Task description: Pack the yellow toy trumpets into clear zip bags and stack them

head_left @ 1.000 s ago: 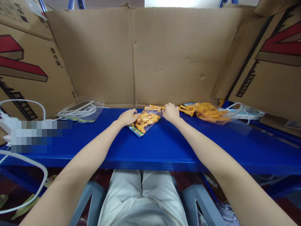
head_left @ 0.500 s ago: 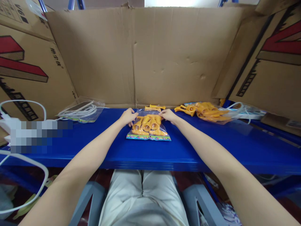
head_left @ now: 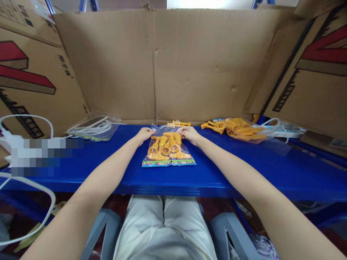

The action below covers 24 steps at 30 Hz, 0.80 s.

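A clear plastic bag (head_left: 187,150) with a colourful printed strip along its near edge lies on the blue tabletop in front of me. Several orange-yellow plastic pieces with hollow, flared ends (head_left: 164,144) are inside it. My left hand (head_left: 144,135) pinches the bag's far left corner, and my right hand (head_left: 190,134) pinches its far right side. Just behind the bag, a few more orange pieces (head_left: 184,123) lie against the cardboard, partly hidden by the bag's far edge.
At the right lie loose orange pieces (head_left: 214,126) and another bag of them (head_left: 244,130). A bag with a coiled white cable (head_left: 97,128) sits at the left, near white cords. Cardboard (head_left: 203,65) walls the back and sides of the blue table (head_left: 108,169).
The bag has slid slightly toward me and to the left, and it lies flatter. Both hands have moved a little leftward with it.
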{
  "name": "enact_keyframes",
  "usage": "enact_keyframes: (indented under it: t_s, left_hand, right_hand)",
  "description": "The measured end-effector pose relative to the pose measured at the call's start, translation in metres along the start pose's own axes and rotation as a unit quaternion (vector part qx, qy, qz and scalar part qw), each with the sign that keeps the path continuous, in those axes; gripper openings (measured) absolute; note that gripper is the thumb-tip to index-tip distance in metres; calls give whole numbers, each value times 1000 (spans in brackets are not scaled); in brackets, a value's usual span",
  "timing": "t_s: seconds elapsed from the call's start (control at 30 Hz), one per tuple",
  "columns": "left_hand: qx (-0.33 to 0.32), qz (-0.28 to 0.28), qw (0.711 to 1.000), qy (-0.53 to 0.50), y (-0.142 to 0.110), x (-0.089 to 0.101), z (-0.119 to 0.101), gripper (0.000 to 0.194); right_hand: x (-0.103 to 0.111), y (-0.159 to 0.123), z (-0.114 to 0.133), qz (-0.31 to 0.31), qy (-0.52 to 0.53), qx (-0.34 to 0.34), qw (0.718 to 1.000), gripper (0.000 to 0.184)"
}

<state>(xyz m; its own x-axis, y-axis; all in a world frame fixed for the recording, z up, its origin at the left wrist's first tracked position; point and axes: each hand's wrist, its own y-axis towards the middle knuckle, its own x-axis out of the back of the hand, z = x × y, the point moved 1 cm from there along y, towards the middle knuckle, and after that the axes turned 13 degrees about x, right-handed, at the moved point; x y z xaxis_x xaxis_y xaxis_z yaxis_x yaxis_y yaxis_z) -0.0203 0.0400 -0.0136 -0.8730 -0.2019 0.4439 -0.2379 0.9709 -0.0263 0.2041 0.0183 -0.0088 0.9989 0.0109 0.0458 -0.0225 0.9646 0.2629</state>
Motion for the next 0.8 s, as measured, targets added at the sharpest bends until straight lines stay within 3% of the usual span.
enact_keyframes:
  t_s: [0.1, 0.27, 0.43, 0.63, 0.8]
  left_hand:
    - [16, 6, 998, -63, 0, 4, -2, 21]
    - [69, 109, 980, -149, -5, 7, -4, 19]
    - [70, 164, 972, -151, -6, 13, -2, 15]
    - [66, 202, 967, -138, 0, 21, 1, 31]
    - [49, 215, 968, -116, -1, 25, 1, 23]
  right_hand:
    - [-3, -2, 2, 0, 13, -25, 1000, 25]
    - [0, 0, 0, 18, 40, -45, 998, 24]
    - [4, 2, -2, 30, 29, -37, 998, 19]
    - [11, 7, -4, 53, 37, -35, 997, 22]
    - [17, 7, -1, 69, 37, -36, 996, 21]
